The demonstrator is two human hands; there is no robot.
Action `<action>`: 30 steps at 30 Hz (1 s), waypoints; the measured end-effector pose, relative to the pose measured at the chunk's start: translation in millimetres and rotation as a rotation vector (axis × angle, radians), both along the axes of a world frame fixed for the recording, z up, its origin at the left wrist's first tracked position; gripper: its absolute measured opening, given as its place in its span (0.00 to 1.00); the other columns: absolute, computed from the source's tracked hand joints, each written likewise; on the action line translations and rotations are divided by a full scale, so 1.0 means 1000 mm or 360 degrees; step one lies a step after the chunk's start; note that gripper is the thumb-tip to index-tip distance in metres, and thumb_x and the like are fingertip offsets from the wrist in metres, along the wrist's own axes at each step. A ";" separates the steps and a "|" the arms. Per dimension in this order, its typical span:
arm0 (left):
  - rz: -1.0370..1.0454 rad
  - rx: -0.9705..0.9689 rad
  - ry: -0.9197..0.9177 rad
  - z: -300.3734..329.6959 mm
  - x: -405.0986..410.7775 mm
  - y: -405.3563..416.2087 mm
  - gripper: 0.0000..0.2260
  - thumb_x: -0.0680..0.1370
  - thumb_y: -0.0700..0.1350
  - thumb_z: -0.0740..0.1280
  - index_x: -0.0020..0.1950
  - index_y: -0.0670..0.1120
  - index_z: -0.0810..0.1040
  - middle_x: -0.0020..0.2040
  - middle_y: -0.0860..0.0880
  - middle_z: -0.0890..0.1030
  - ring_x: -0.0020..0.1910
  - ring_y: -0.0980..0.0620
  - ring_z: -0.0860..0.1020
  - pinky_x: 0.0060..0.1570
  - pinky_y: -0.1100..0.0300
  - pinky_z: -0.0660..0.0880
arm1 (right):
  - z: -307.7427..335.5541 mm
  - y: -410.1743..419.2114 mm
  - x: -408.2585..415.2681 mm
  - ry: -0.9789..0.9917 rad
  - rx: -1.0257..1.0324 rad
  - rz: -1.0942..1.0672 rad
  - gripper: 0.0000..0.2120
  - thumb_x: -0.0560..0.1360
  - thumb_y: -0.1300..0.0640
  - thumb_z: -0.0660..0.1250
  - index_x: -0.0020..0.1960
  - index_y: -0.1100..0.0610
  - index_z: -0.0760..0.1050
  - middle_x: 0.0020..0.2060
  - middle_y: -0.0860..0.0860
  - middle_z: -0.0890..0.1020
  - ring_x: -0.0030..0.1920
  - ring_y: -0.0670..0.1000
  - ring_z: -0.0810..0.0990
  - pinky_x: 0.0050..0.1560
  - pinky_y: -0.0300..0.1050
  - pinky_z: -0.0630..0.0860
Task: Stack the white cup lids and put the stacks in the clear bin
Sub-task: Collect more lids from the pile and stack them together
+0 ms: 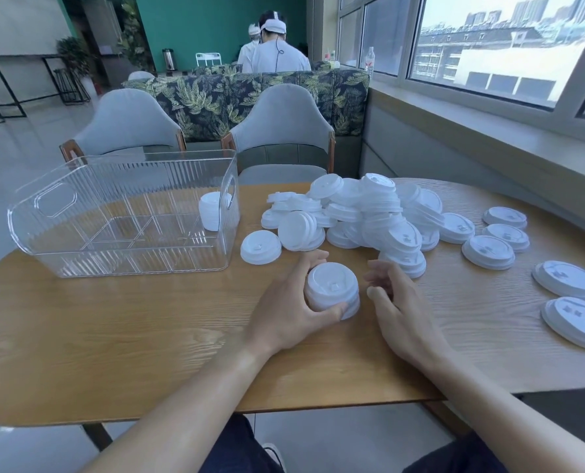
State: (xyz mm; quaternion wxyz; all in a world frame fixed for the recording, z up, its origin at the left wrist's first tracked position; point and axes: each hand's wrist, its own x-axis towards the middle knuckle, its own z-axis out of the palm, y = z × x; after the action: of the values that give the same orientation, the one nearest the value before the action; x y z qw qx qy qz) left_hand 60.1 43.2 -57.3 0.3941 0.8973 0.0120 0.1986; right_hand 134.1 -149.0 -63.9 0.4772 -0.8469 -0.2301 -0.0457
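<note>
My left hand [289, 310] grips a short stack of white lids [332, 285] standing on the wooden table [113, 336], thumb in front and fingers behind it. Just right of the stack hovers my right hand [395, 302], its fingers loosely curled and holding nothing. Beyond both hands lies a big loose heap of white lids [369, 216]. The clear ribbed bin [124, 213] stands at the left of the table, and one stack of lids [212, 211] sits inside it against its right wall.
A single lid [260, 247] and a leaning stack [299, 230] lie between the bin and the heap. Several flat lids [565, 279] are spread at the table's right. Two grey chairs [281, 131] stand behind the table. Two people sit further back.
</note>
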 end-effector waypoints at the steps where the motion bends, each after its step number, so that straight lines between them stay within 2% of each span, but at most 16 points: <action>1: -0.0013 0.0019 0.0015 -0.001 0.001 -0.001 0.36 0.69 0.58 0.79 0.72 0.61 0.67 0.70 0.62 0.75 0.67 0.64 0.73 0.67 0.58 0.72 | 0.000 0.000 0.000 -0.0005 -0.0019 -0.0001 0.15 0.79 0.58 0.62 0.65 0.51 0.73 0.54 0.43 0.80 0.56 0.42 0.78 0.62 0.46 0.74; 5: -0.0039 0.0075 0.0080 -0.002 0.003 0.000 0.37 0.68 0.59 0.77 0.73 0.62 0.64 0.71 0.61 0.74 0.69 0.63 0.72 0.68 0.57 0.72 | -0.001 0.002 -0.001 -0.0075 -0.0124 0.0044 0.09 0.81 0.53 0.62 0.61 0.49 0.76 0.55 0.41 0.79 0.57 0.41 0.76 0.59 0.39 0.71; 10: -0.0082 0.0115 0.0154 -0.003 0.004 0.001 0.37 0.68 0.59 0.77 0.73 0.64 0.62 0.70 0.61 0.75 0.67 0.62 0.74 0.67 0.58 0.72 | 0.000 0.003 -0.005 -0.0126 -0.0170 0.0110 0.15 0.82 0.48 0.61 0.68 0.46 0.72 0.55 0.39 0.78 0.59 0.38 0.73 0.59 0.37 0.68; 17: -0.0090 0.0171 0.0238 -0.004 0.006 0.001 0.36 0.69 0.60 0.77 0.72 0.62 0.64 0.68 0.64 0.75 0.65 0.62 0.75 0.65 0.56 0.73 | -0.002 0.005 -0.004 -0.0253 -0.0341 0.0157 0.15 0.83 0.48 0.59 0.67 0.48 0.75 0.58 0.41 0.78 0.62 0.43 0.71 0.63 0.40 0.67; 22: -0.0023 0.0233 0.0286 -0.003 0.006 0.001 0.30 0.67 0.63 0.75 0.66 0.63 0.69 0.59 0.63 0.77 0.58 0.61 0.76 0.60 0.57 0.74 | -0.003 0.005 -0.004 -0.0248 -0.0340 0.0145 0.17 0.83 0.50 0.61 0.69 0.51 0.76 0.59 0.42 0.78 0.64 0.44 0.70 0.64 0.37 0.65; 30: 0.0014 0.0295 0.0323 -0.003 0.007 0.004 0.30 0.65 0.66 0.74 0.65 0.65 0.71 0.61 0.62 0.75 0.62 0.57 0.75 0.63 0.56 0.73 | -0.004 0.006 -0.004 -0.0280 -0.0346 0.0162 0.17 0.82 0.51 0.61 0.69 0.51 0.78 0.57 0.44 0.79 0.62 0.45 0.71 0.61 0.33 0.63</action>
State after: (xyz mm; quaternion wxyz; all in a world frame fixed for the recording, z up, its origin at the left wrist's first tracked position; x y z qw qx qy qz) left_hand 67.5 47.0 -60.1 0.3054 0.9452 0.0373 0.1087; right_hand 129.9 -142.9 -68.3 0.3625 -0.8735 -0.3174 -0.0702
